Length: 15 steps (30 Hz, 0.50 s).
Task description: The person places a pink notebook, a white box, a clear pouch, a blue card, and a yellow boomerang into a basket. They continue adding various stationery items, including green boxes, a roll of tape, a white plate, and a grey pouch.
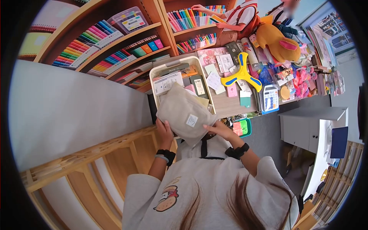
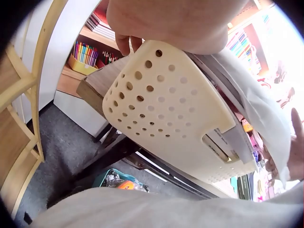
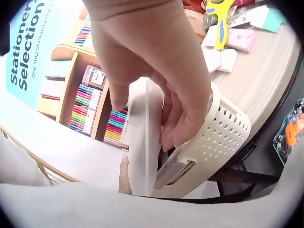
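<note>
A light grey pouch [image 1: 182, 111] with a small white label is held over the near part of a cream basket [image 1: 210, 82]. The left hand [image 1: 165, 131] grips its lower left edge, thumb on top. At its right edge the right hand [image 1: 218, 129] pinches it. In the right wrist view the pouch [image 3: 144, 137] appears edge-on between thumb and curled fingers of the right hand [image 3: 152, 61], beside the perforated basket wall [image 3: 223, 128]. The left wrist view shows the left hand [image 2: 175, 23] above the basket [image 2: 156, 104]; its fingertips are mostly hidden.
Boxes, a yellow-blue three-armed toy [image 1: 242, 73], a calculator [image 1: 270, 99] and a plush toy [image 1: 276, 41] lie on the table [image 1: 226, 107] to the right. Shelves of pens [image 1: 103, 34] stand behind. A green bin [image 1: 242, 127] sits below. Another person stands at the back.
</note>
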### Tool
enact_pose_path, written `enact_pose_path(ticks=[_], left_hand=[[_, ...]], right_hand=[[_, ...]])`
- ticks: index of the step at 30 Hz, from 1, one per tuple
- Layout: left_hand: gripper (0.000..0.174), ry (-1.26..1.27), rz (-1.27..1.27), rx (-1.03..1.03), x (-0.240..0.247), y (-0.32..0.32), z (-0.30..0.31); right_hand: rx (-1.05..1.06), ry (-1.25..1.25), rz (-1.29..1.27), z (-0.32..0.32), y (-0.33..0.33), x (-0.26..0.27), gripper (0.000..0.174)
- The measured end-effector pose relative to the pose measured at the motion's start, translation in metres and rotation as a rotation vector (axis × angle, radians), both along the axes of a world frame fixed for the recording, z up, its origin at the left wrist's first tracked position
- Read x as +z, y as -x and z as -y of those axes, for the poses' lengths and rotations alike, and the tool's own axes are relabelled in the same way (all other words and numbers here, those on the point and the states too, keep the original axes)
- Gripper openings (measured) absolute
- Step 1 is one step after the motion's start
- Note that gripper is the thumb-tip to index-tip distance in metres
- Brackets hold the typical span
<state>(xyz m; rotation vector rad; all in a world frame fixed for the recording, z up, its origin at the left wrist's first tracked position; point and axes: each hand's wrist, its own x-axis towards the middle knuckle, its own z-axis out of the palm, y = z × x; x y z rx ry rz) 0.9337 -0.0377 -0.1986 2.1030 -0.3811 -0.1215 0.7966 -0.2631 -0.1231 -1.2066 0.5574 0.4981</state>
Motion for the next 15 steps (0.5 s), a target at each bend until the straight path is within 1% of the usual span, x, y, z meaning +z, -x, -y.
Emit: enact_pose_path(ticks=[1,2,4,5,7,8,10,11,13,14,15], left_hand=[[0.047,0.010,-0.010,-0.006,0.000,0.001,0.000],[0.047,0.007,-0.011,-0.013,-0.001,0.000,0.000],[0.047,-0.005,-0.008,-0.002,-0.002,0.000,0.000],[0.047,-0.008,-0.007,-0.006,-0.001,0.000,-0.001],[0.047,0.021,-0.057,0.001,-0.001,0.000,-0.002],[0.047,0.020,-0.055,-0.001,-0.004,0.000,-0.003],[0.047,0.017,-0.082,0.021,-0.009,-0.001,-0.005],[0.047,0.019,-0.081,0.016,-0.010,-0.001,-0.004],[0.047,0.063,-0.128,0.033,-0.008,-0.001,-0.001],[0.047,0.062,-0.126,0.031,-0.005,-0.001,0.000],[0.046,0.031,-0.105,0.052,-0.002,0.000,0.002]], right_hand=[[-0.088,0.069,0.080,0.000,0.000,0.003,0.060],[-0.095,0.066,0.080,-0.001,0.001,0.006,0.060],[0.063,0.491,0.119,-0.007,0.001,0.018,0.052],[0.059,0.489,0.119,-0.010,-0.001,0.025,0.052],[0.166,0.530,0.253,-0.014,-0.005,0.036,0.047],[0.164,0.530,0.254,-0.015,-0.007,0.038,0.047],[0.288,0.644,0.415,-0.014,-0.011,0.039,0.042],[0.284,0.647,0.415,-0.009,-0.012,0.037,0.042],[0.558,0.700,0.341,0.006,-0.016,0.031,0.037],[0.555,0.700,0.343,0.016,-0.018,0.028,0.037],[0.508,0.739,0.332,0.027,-0.021,0.024,0.035]])
